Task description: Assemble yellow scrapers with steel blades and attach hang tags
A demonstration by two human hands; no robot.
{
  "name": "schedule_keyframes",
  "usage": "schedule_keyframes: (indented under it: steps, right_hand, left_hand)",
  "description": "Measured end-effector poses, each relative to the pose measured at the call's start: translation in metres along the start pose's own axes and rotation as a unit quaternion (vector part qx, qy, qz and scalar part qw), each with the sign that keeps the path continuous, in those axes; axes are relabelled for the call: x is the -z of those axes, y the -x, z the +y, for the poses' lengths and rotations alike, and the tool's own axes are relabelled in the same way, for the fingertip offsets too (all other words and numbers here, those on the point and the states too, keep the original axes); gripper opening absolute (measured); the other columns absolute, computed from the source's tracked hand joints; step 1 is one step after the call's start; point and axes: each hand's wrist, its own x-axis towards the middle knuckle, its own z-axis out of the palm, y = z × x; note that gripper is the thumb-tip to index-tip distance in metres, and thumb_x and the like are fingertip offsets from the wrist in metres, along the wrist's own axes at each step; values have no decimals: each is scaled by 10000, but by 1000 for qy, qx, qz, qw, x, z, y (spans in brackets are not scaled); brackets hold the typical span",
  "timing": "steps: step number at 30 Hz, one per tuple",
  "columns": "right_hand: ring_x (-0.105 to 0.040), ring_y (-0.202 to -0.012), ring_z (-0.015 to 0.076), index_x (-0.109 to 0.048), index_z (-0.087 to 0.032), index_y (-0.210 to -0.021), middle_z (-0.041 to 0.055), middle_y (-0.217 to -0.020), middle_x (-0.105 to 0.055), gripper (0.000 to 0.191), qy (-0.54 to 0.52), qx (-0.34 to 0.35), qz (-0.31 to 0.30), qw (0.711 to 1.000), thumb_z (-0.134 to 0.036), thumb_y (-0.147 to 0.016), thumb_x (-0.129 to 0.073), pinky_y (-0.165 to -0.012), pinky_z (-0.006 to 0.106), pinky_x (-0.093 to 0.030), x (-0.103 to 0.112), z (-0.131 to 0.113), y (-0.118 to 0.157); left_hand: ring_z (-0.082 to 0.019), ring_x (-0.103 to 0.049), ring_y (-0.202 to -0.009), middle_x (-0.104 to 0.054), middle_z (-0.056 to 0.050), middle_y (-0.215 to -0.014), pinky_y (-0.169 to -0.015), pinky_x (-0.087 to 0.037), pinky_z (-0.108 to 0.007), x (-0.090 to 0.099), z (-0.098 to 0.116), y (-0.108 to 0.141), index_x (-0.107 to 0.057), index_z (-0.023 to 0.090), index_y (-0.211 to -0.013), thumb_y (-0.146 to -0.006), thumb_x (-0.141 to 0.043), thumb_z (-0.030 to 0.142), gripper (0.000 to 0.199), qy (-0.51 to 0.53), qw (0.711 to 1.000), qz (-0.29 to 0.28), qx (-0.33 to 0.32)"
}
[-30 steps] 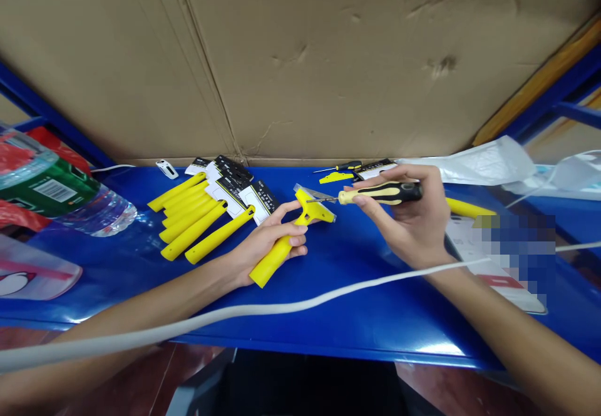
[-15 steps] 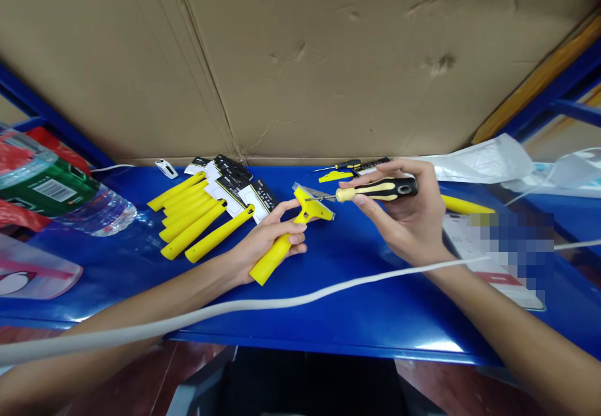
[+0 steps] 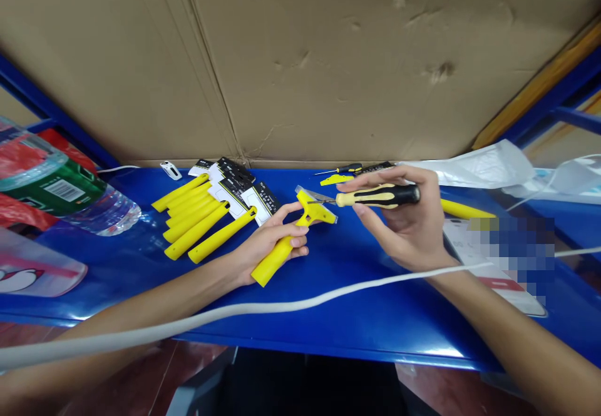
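Observation:
In my left hand [image 3: 275,244] is a yellow scraper [image 3: 272,259], its handle slanting toward me and its wide head, with a clear cover along the edge, pointing away. My right hand [image 3: 413,216] grips a screwdriver [image 3: 378,196] with a cream and black handle. The screwdriver lies nearly level, and its shaft reaches left onto the scraper's head; the exact contact of the tip is too small to make out. Left of my left hand, several yellow scraper handles [image 3: 220,236] lie side by side with black-and-white cards [image 3: 260,203] at their far ends.
A second screwdriver [image 3: 345,169] and a flat yellow piece [image 3: 331,179] lie at the back. A water bottle [image 3: 66,187] and a clear cup [image 3: 51,266] are at left. A white cable [image 3: 282,306] crosses in front of my arms. Cardboard [image 3: 328,59] stands behind the blue table [image 3: 357,316].
The screwdriver handle has rolled in my right fingers, and that hand sits slightly differently around it. My left hand keeps the scraper in nearly the same place. The whole view has shifted slightly.

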Motion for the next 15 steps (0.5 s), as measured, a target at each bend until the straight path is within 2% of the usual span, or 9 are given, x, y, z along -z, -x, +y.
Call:
schedule_keyframes:
  steps: [3,4,7,9,13,15]
  right_hand:
    - [-857,-1022,305,-609,-370,-1373,28,-1098,-821,599,55,31,34,997,-193,-908,-940,-945,535,-726,2,1,0]
    - [-851,-1022,296,-594,-375,-1396,28,-1113,-808,634,58,39,41,997,-192,-902,-945,-950,530,-723,2,0,0]
    - [-797,-1243,299,-521,-373,-1487,83,-1399,-731,652,11,18,1,1000,-202,-963,-870,-1052,543,-694,3,-1,-4]
    - [-778,-1291,308,-519,-353,-1482,103,-1458,-718,591,-2,-2,-23,1000,-225,-996,-831,-1037,545,-700,3,-2,-10]
    - [-816,-997,288,-571,-355,-1375,41,-1103,-803,531,87,31,15,996,-312,-961,-901,-873,508,-719,1,-2,-36]
    - [-812,-1064,279,-553,-335,-1399,58,-1186,-791,547,92,41,-27,995,-336,-968,-890,-911,486,-716,-1,-4,-56]
  left_hand:
    - [-62,-557,-646,-681,24,-939,-731,-527,-259,0,0,0,-618,310,-1451,-864,-907,117,683,-10,1000,-1,4]
    - [-67,-562,-647,-673,30,-912,-729,-525,-260,0,0,1,-614,312,-1458,-866,-909,123,689,-15,1000,-6,6]
    - [-63,-559,-641,-688,28,-926,-722,-519,-257,-1,1,1,-604,314,-1456,-854,-916,123,704,-15,1000,-12,0]
    - [-54,-552,-631,-704,20,-965,-715,-518,-255,-2,1,2,-608,301,-1435,-827,-924,120,708,-7,1000,-1,-8]
    - [-54,-554,-607,-688,31,-937,-696,-519,-258,-4,5,2,-615,285,-1413,-795,-928,113,714,1,999,4,-32]
    - [-49,-553,-604,-682,34,-944,-697,-523,-254,-5,10,2,-608,289,-1415,-801,-920,107,712,14,999,0,-51]
